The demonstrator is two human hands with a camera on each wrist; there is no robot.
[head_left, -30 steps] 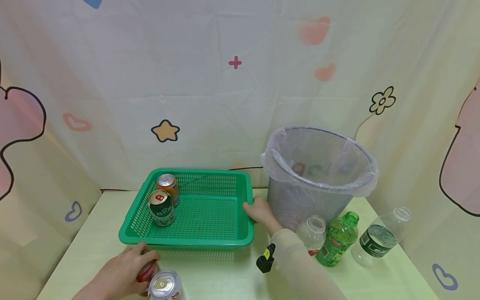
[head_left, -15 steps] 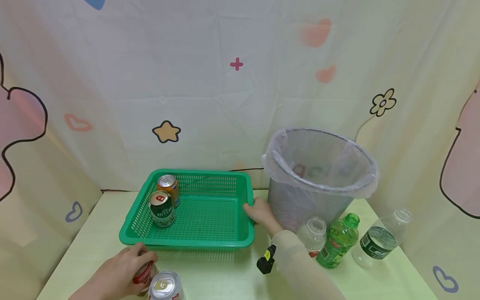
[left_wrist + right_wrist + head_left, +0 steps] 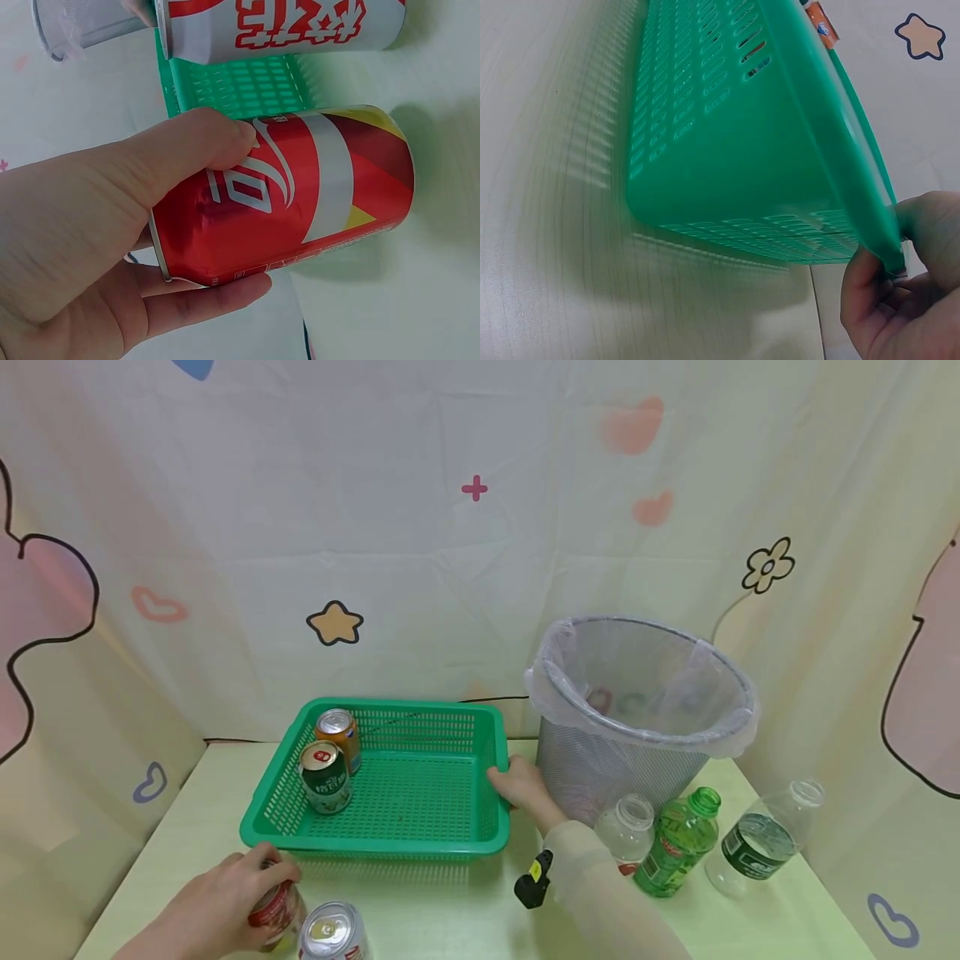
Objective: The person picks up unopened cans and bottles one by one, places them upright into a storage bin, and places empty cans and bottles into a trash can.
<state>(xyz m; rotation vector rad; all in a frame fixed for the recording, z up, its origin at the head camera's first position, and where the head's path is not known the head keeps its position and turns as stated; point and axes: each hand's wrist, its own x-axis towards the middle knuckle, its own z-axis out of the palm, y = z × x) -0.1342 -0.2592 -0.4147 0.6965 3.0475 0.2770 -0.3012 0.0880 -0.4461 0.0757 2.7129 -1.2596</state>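
In our left hand we grip a red can, thumb on one side and fingers round the other, in front of the near left corner of the green basket. Just beside it, also in front of the basket, stands a white can. Our right hand pinches the basket's right rim. Inside the basket, at its left end, we see a dark green can and, behind that, an orange can, both upright. Right of the basket is a lined mesh bin; farther front-right of the basket are a small clear bottle, a green bottle and a labelled clear bottle.
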